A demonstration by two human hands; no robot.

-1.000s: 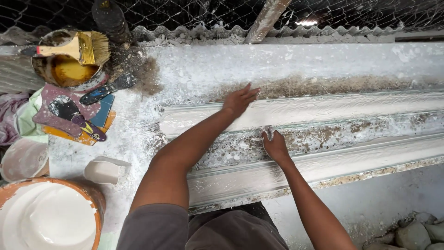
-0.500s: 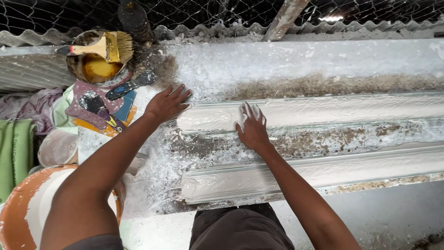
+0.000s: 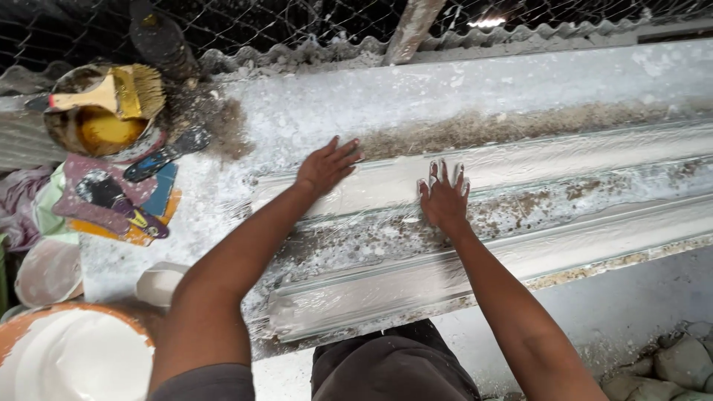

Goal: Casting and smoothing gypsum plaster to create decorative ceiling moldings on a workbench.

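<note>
A long white plaster moulding (image 3: 564, 223) lies along a plaster-dusted bench, under a thin clear plastic film (image 3: 356, 245). My left hand (image 3: 325, 168) lies flat with fingers spread on the upper ridge near the moulding's left end. My right hand (image 3: 443, 196) presses palm-down, fingers apart, on the same ridge a little to the right. Neither hand holds anything. Grey-brown speckled patches run along the moulding's middle groove.
At the far left sits a tin (image 3: 93, 126) of yellow liquid with a wide brush (image 3: 111, 93) across it, scrapers (image 3: 137, 197) on coloured rags, a small white cup (image 3: 160, 282) and an orange-rimmed basin of white plaster (image 3: 70, 356). Wire mesh and corrugated sheet back the bench. Stones (image 3: 668, 364) lie low right.
My left hand came back from the rags at the left onto the moulding's upper ridge. My right hand stays pressed on the ridge. The view shifted slightly rightward along the moulding.
</note>
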